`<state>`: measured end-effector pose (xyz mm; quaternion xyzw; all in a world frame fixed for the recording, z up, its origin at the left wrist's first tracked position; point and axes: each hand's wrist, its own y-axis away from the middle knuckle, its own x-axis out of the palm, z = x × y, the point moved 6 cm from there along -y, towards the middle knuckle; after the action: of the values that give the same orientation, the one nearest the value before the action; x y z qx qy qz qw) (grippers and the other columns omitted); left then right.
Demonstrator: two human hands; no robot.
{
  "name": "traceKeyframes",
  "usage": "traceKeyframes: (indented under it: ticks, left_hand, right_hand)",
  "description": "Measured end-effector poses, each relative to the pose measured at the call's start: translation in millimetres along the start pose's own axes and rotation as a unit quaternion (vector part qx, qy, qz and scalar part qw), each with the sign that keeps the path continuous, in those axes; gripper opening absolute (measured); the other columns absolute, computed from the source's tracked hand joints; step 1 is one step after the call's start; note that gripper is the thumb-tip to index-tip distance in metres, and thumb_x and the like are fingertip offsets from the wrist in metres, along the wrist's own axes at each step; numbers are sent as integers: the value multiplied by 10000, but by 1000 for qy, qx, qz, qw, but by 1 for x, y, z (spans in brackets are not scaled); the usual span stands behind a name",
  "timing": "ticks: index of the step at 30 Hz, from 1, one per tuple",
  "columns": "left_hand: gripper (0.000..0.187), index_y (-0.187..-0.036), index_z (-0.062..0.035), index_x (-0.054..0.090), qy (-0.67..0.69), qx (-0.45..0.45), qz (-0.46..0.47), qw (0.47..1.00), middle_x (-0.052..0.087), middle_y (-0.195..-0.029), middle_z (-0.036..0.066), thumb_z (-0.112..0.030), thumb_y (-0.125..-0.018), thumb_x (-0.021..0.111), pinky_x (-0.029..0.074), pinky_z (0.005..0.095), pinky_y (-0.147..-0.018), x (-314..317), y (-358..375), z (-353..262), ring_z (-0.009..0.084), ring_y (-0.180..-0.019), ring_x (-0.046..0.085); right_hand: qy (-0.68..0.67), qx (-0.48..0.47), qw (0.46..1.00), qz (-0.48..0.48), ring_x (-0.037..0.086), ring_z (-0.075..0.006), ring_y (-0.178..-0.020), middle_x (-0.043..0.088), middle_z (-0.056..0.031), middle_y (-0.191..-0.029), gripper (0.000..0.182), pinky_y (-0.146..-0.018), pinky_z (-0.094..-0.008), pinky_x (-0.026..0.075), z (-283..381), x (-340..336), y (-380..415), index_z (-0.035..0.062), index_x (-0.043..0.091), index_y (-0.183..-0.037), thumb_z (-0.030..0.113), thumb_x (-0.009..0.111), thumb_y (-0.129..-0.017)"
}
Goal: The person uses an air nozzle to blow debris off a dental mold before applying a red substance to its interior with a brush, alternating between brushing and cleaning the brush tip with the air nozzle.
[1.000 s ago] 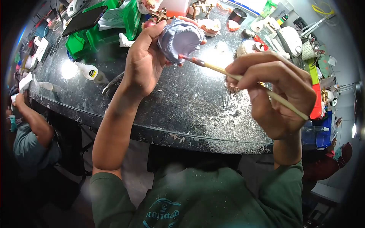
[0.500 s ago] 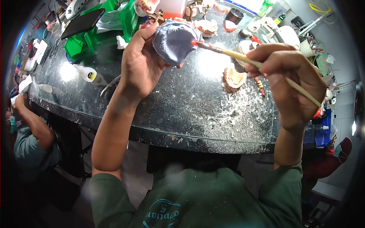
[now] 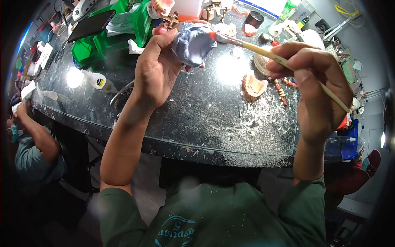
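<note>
My left hand (image 3: 156, 68) grips a blue-grey dental cast (image 3: 193, 47) by its left side, holding it raised over the bench with its curved hollow facing me. In my right hand (image 3: 317, 82) is a paintbrush (image 3: 256, 48), its pale handle pinched between thumb and fingers and slanting across the palm. The brush's red-tinted tip meets the cast's upper right rim. Below the brush, a pink denture base (image 3: 255, 85) lies on the bench, beside a short strip of red and yellowish denture teeth (image 3: 280, 92).
White shavings cover the front of the black bench (image 3: 185, 119). A green bin (image 3: 98, 45) with a phone (image 3: 92, 25) above it stands at the back left, near a small white bottle (image 3: 96, 79). Behind the cast is a brass articulator (image 3: 170, 19). Another person (image 3: 39, 144) sits at the left.
The cast has shifted slightly to the right and tilted in my left hand. The brush tip has moved up along the rim, and my right hand has turned a little with it.
</note>
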<state>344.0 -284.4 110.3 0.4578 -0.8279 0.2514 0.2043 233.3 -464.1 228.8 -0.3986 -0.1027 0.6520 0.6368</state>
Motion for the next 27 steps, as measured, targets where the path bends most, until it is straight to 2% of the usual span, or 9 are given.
traceKeyframes:
  ticks: [4,8,13,15,19,21,24,25,27]
  left_hand:
    - [382,-1223,-23,488,15,-6,34,999,619,-1100,60,-267,-992,305,454,297,-745,10,1,1,126,-942,599]
    - [415,-1266,-7,465,11,8,41,999,612,-1110,53,-273,-990,305,431,285,-758,13,1,1,109,-956,575]
    - [457,-1322,-12,443,-109,16,13,994,584,-1085,12,-293,-987,309,357,244,-772,10,1,1,73,-916,502]
    - [477,-1310,-14,461,-191,43,9,981,569,-1050,-2,-312,-977,294,323,237,-741,18,1,-3,74,-826,449]
    - [501,-1312,-8,451,-278,73,30,957,560,-1042,9,-326,-968,272,318,241,-714,7,-3,-1,83,-803,422]
    - [507,-1310,-10,450,-314,77,5,946,555,-1033,13,-333,-965,268,326,242,-708,10,-2,-5,85,-809,422]
    - [510,-1298,-14,467,-236,27,-40,971,553,-1030,23,-354,-969,277,333,233,-689,8,1,-2,86,-784,427]
    - [498,-1242,-21,512,-212,30,-106,971,567,-980,17,-383,-975,296,338,228,-667,-1,2,8,81,-757,443]
    - [482,-1212,-32,527,-204,-27,-101,973,580,-949,13,-396,-977,315,343,234,-664,-7,0,9,75,-769,467]
  right_hand:
    - [-33,-8,999,-8,659,-254,-780,602,-282,-999,195,-738,-339,562,2,-5,0,-111,528,-969,21,430,-865]
    - [-5,6,1000,-6,658,-276,-765,590,-307,-990,194,-727,-349,565,1,-5,-1,-111,515,-959,18,417,-852]
    - [-35,-37,998,30,655,-272,-770,587,-309,-990,198,-714,-348,565,9,-3,-4,-113,510,-958,15,404,-850]
    - [-9,-9,1000,23,650,-265,-771,590,-303,-979,201,-707,-345,564,11,-1,-7,-112,511,-955,23,408,-846]
    - [-27,3,998,55,643,-254,-768,597,-289,-966,202,-726,-347,559,12,3,-7,-102,519,-954,33,418,-843]
    - [-37,15,998,52,642,-252,-764,600,-285,-963,204,-737,-352,556,13,0,-10,-98,524,-959,30,417,-841]
    - [19,-77,997,-22,652,-234,-842,630,-243,-998,227,-774,-317,533,2,-9,-34,-109,556,-1026,29,449,-880]
    - [58,-60,996,-36,655,-219,-859,646,-201,-995,208,-779,-306,528,-12,-3,-43,-84,582,-1018,40,479,-888]
    - [113,-40,991,-52,659,-181,-887,673,-119,-982,167,-795,-284,519,-42,12,-61,-28,629,-995,57,532,-889]
